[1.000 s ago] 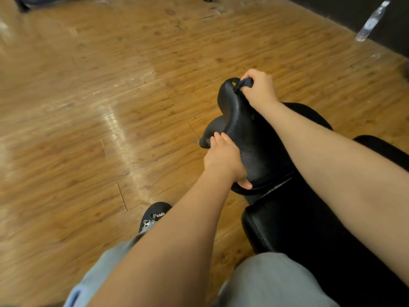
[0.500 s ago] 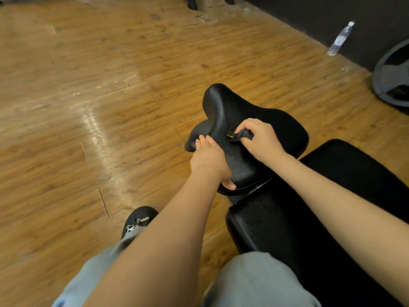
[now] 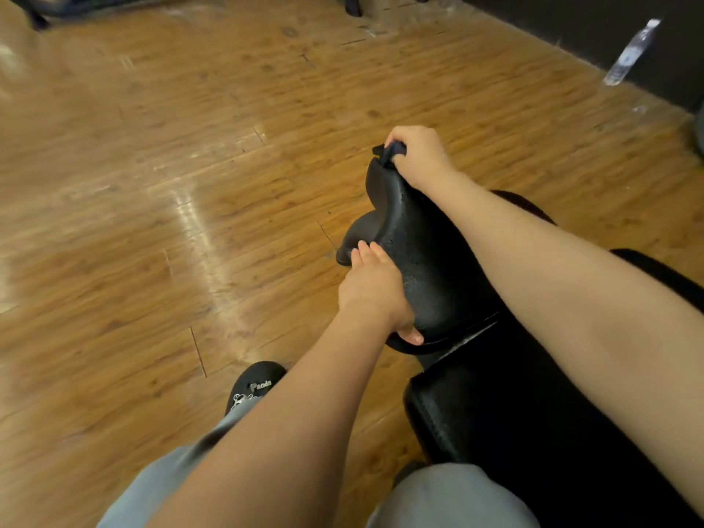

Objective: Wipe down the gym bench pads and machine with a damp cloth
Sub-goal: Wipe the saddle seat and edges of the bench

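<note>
A black curved seat pad rises at the front of the bench, ahead of the long black bench pad I sit astride. My right hand is at the seat pad's far top tip, closed on a small dark cloth with a bit of yellow showing. My left hand grips the seat pad's near left edge, thumb tucked under the rim. My right forearm hides much of the pad's right side.
Wooden plank floor spreads to the left and ahead. A plastic water bottle stands by the dark wall at the upper right. My black shoe rests on the floor beside the bench. Dark equipment legs show along the top edge.
My right hand has carried the cloth from the middle of the seat pad up to its far tip. The left hand has kept its grip on the pad's edge.
</note>
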The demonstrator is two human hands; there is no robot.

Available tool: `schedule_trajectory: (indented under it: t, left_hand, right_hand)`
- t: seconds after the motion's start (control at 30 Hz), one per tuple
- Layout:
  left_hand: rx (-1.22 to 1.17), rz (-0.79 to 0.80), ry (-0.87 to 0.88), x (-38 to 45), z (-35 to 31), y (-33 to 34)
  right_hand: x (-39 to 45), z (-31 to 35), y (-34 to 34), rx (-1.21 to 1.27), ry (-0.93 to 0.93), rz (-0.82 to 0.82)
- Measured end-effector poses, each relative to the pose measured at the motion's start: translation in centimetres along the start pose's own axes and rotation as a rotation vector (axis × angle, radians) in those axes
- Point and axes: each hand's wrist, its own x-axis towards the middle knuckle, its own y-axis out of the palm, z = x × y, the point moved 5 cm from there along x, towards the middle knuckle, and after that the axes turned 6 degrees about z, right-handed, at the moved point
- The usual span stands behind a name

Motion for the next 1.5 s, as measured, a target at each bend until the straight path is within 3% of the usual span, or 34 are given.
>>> schedule_trajectory:
  t: [0.13,0.33,0.57,0.77,0.97,1.2,1.27,1.43,1.5]
  left_hand:
    - [0.0,0.009,-0.004,-0.2,-0.1,-0.1]
    - [-0.024,0.0,0.007,-0.2,0.1,0.0]
    - [-0.028,-0.018,0.008,0.1,0.0,0.1]
    - [-0.054,-0.006,0.031,0.1,0.3,0.1]
    - [-0.039,-0.023,0.037,-0.3,0.7,0.0]
    - [0.018,-0.169,0.028,-2.4,0.8,0.8]
    - [0.008,-0.173,0.021,-2.3,0.7,0.9]
    - [-0.022,-0.165,0.02,-1.7,0.9,0.9]
    - [-0.019,-0.159,0.028,-1.7,0.8,0.9]
  right_hand:
    - [-6.9,1.0,0.4,0.02,-0.121,0.068]
    - [-17.3,-0.3,-0.1,0.207,-0.081,0.017]
    - [-14.0,-0.8,-0.5,0.187,-0.198,0.006]
    - [-5.7,-0.8,-0.2,0.161,-0.023,-0.146]
    - [-14.2,1.5,1.6,0.135,-0.129,-0.043]
    - [-22.7,0.1,0.7,0.168,-0.264,0.073]
    - [-21.3,-2.4,-0.6,0.139,-0.197,0.022]
    - [-15.3,-11.7,-4.0,0.22,0.404,-0.248]
    - [-14.3,-10.1,-3.1,0.139,0.445,-0.273]
